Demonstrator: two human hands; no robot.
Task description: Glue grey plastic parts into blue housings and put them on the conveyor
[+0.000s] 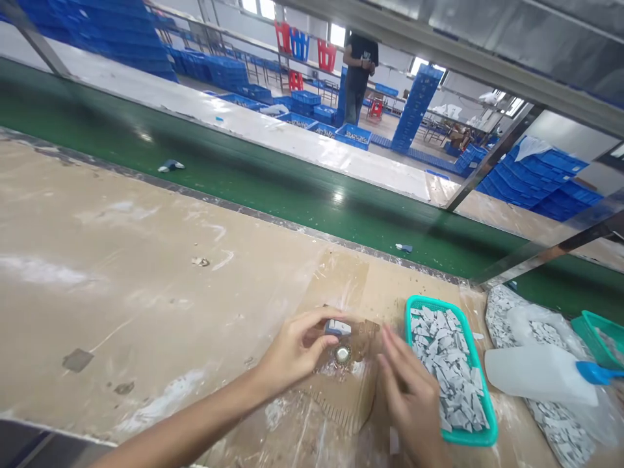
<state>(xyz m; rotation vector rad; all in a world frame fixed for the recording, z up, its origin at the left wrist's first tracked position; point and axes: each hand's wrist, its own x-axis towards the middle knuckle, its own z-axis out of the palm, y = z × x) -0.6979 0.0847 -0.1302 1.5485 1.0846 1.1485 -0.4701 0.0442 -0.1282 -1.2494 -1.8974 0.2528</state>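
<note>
My left hand (297,344) pinches a small grey block with a blue edge (337,327) between thumb and fingers, above a brown cardboard sheet (341,403). A round metal ring (342,354) lies just below the block. My right hand (409,396) hangs beside it with fingers apart, holding nothing. Those fingers are close to a teal plastic basket (476,364) heaped with grey slivers (448,370). The hand overlaps the basket's near left corner.
The dusty beige worktable (146,279) ends at a green conveyor belt (273,195). On the right lie a white plastic bottle (536,374), a blue scoop (597,372) and a second teal basket (599,338). Far back, a person (358,78) stands among stacked blue crates (416,107).
</note>
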